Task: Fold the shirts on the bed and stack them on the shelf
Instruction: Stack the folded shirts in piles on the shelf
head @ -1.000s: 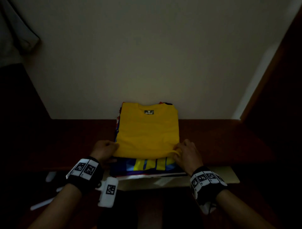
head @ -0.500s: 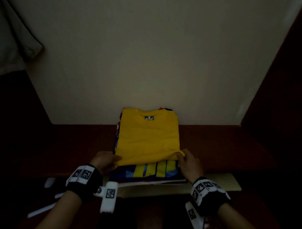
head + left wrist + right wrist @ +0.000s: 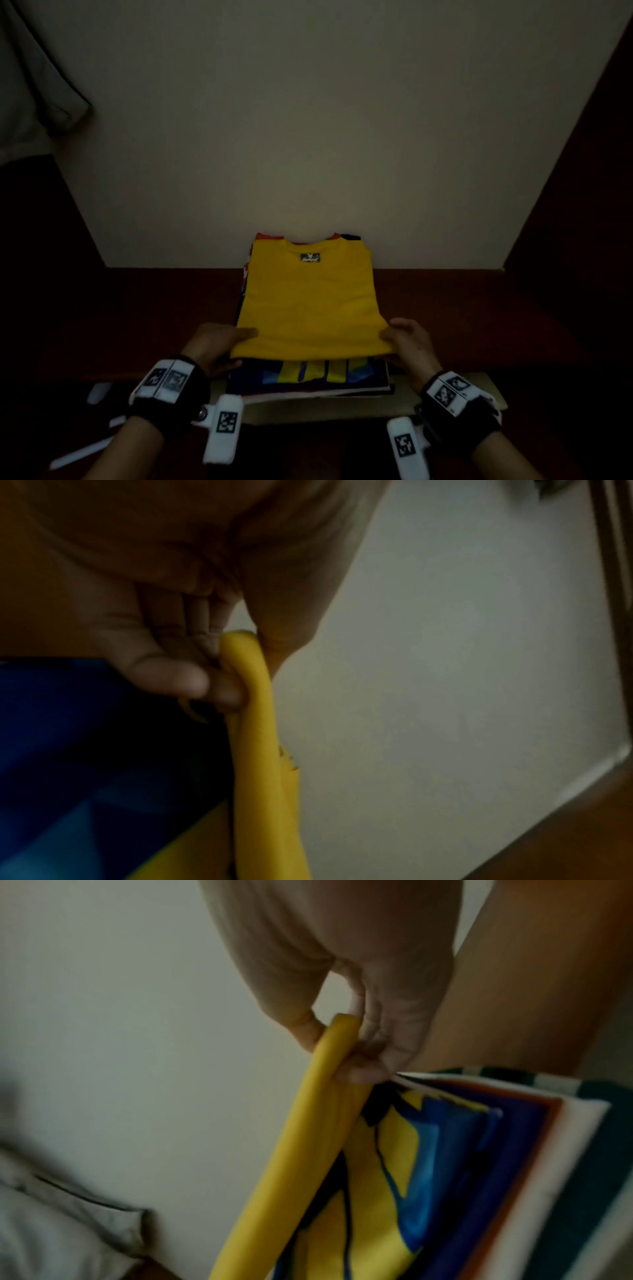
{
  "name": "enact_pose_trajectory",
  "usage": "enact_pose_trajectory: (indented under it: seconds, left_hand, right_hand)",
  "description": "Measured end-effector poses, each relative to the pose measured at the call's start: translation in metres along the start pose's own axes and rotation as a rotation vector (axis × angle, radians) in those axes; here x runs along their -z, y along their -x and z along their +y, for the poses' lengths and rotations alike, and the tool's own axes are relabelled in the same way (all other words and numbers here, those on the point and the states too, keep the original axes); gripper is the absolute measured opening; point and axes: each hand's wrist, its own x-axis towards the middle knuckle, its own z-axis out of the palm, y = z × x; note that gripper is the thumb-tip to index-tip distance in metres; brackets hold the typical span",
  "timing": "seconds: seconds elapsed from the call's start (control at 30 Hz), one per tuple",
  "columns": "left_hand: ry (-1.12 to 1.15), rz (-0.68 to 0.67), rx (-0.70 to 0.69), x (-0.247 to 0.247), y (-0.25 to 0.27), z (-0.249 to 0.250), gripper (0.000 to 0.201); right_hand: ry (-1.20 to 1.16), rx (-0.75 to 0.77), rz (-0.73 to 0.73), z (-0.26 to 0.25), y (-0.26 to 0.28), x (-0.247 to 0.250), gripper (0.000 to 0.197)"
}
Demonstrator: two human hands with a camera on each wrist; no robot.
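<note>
Now both hands, left (image 3: 219,346) and right (image 3: 409,342), are pinching the yellow shirt's (image 3: 310,301) near corners; its length is running straight away toward the wall (image 3: 308,120).

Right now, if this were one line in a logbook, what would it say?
step: stacking | left hand: pinches yellow shirt | right hand: pinches yellow shirt | under it: blue-yellow shirt | place: shelf

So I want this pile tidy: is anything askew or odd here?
Only the yellow shirt: both hands, left hand and right hand, pinch its near corners, its front edge lifted off the stack, whose near edge pokes out beneath it.
</note>
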Motion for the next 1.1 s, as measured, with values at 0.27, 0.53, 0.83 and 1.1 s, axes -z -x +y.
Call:
enact_pose_trajectory:
  seconds: [0.27,0.53,0.83,1.1]
  left_hand:
    - [0.139,-0.057,-0.008,-0.014,-0.015,0.007,0.068]
    - [0.138,0.04,-0.091,-0.018,-0.042,0.055,0.074]
    - [-0.007,-0.053,-0.224,-0.022,-0.063,0.062,0.057]
    - [-0.097,-0.153,-0.438,-0.025,-0.064,0.061,0.083]
  right_hand:
    - [0.0,-0.161,-0.179,-0.008,-0.025,-0.006,0.032]
    - [0.065,-0.141,-0.097,-0.046,-0.064,-0.027,0.058]
    - [0.364,-0.179,-0.212,-0.073,-0.091,-0.037,0.089]
    - [0.173,0.126,-0.291,-0.052,-0.096,-0.036,0.056]
